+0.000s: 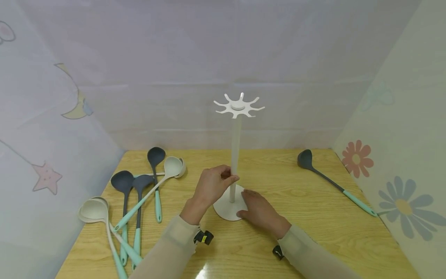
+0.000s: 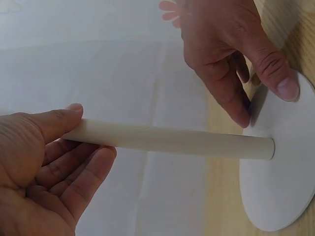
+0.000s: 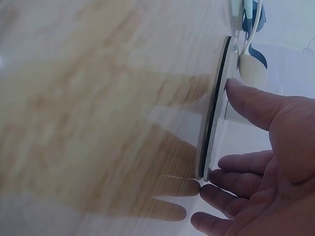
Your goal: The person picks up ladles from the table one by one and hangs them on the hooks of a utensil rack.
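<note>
A white utensil stand stands upright on the table, with a round base (image 1: 224,209), a slim pole (image 1: 236,145) and a ring of hooks (image 1: 238,107) on top; no utensil hangs from it. My left hand (image 1: 210,188) pinches the lower pole between thumb and fingers, as the left wrist view shows. Low on the right side, my right hand (image 1: 259,210) holds the base by its rim, thumb and fingers spread along the edge. The right wrist view shows the base's dark underside edge (image 3: 214,113) close against the table.
Several ladles and utensils lie overlapping at the left, among them a dark ladle (image 1: 122,181), a cream ladle (image 1: 173,166) and another cream ladle (image 1: 94,210), with mint handles. One dark ladle (image 1: 305,159) lies alone at the right. Printed cloth walls (image 1: 167,97) enclose the wooden table (image 1: 313,240).
</note>
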Tool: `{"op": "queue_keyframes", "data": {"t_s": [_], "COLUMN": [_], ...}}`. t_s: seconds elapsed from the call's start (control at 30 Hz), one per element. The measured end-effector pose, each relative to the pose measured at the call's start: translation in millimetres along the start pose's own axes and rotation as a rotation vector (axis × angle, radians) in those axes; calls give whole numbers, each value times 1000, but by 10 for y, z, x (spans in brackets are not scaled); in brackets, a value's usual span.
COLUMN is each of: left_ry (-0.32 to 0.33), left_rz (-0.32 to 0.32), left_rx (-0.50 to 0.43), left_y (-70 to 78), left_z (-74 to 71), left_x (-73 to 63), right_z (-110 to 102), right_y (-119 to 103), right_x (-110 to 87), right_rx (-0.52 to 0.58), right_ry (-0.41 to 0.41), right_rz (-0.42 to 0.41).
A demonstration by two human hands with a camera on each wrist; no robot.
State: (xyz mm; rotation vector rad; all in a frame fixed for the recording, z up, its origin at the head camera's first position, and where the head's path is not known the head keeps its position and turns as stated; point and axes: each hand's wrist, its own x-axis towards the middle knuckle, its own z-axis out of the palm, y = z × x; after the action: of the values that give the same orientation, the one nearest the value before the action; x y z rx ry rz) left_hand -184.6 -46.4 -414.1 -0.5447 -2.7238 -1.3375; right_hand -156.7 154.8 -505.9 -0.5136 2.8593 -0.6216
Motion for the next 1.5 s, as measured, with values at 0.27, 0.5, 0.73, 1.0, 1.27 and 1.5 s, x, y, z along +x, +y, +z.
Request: {"op": "queue_keyframes", "data": {"t_s": [0.27, 0.5, 0.73, 1.0, 1.27, 1.5], "left_ry": [5, 67, 69, 86, 106, 109], "left_rz": [20, 71, 71, 93, 122, 120], "left_rx": [-11, -69, -62, -48, -69, -88], "left_y": [152, 362, 423, 419, 396, 375], "left_z": [-143, -341, -380, -387, -386, -362], "left_x": [66, 163, 170, 145, 146, 155], "right_z": [1, -5, -5, -8, -178, -480], "right_y": [2, 8, 4, 41, 183, 590], "right_x": [-6, -19, -27, -28, -48, -129], "right_rx": [0, 14, 8, -5, 27, -49], "right_ry": [-6, 3, 9, 17, 104, 226], "right_rz": [15, 12, 11, -10, 44, 54]}}
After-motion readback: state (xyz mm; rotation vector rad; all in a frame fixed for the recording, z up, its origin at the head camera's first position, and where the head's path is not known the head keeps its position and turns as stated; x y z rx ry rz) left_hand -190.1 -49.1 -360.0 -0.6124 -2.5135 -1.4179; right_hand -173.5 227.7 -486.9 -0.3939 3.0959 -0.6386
